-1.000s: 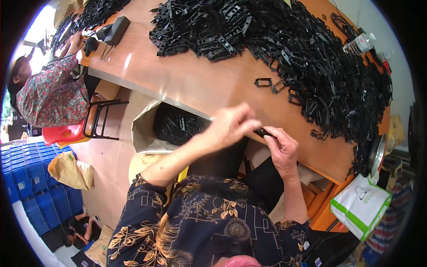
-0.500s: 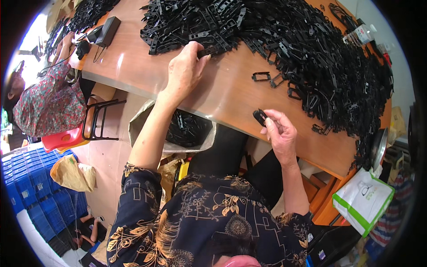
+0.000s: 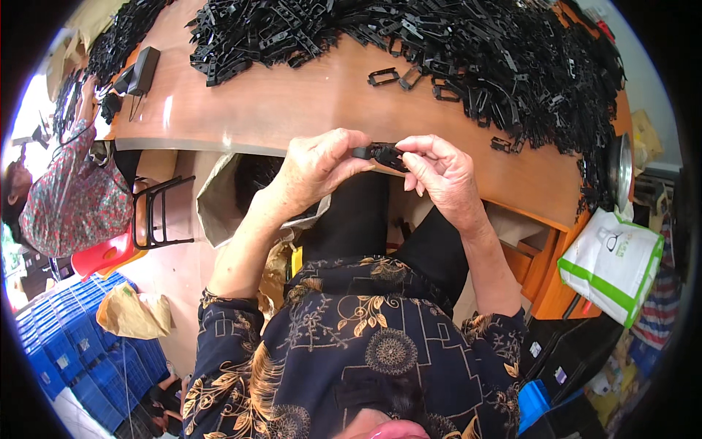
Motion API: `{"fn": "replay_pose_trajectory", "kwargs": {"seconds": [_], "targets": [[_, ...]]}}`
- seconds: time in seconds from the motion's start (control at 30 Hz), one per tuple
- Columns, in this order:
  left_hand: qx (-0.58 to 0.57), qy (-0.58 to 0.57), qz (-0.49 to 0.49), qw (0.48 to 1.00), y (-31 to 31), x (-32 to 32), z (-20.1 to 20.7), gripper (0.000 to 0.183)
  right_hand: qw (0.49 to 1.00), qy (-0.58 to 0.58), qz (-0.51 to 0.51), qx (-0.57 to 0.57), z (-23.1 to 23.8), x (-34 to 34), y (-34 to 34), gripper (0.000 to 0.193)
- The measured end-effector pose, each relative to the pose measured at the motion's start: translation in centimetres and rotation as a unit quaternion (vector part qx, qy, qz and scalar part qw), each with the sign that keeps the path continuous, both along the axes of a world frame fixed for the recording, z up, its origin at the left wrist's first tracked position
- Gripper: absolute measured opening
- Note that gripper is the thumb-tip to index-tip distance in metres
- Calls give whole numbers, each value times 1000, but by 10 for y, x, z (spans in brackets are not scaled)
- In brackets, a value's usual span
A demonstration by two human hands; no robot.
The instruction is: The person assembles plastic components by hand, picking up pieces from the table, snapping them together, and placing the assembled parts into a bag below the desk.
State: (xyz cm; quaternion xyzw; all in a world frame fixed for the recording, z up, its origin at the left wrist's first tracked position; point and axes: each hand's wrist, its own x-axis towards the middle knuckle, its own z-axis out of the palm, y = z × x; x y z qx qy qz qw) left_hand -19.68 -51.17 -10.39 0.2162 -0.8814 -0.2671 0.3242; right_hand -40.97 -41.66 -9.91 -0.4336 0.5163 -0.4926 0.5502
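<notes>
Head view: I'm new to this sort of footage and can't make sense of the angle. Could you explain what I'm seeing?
There is no machine here, just a person's two bare hands. The picture comes from a wide fisheye camera worn on their head, looking down, so straight edges bend near the rim and its left is their left.

The left hand and right hand meet near the table's front edge, pinching a small black part between their fingertips. Whether it is one piece or several is hard to tell.

On the brown table lies a large heap of black parts. A pale open sack stands below, and another person sits at the far left.
</notes>
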Motion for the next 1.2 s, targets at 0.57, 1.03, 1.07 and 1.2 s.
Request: {"fn": "replay_pose_trajectory", "kwargs": {"seconds": [0.57,1.03,1.07,1.2], "targets": [[251,-78,16,965,39,-27,0,29,999,28,-37,14,-17,3,28,16],[559,157,-5,814,66,-62,-38,63,978,-189,-82,32,-45,-18,48,18],[576,168,-9,800,67,-65,-38,63,972,-214,-85,47,-46,-19,49,19],[601,163,-22,782,62,-70,-39,66,977,-170,-105,74,-42,-23,47,20]]}}
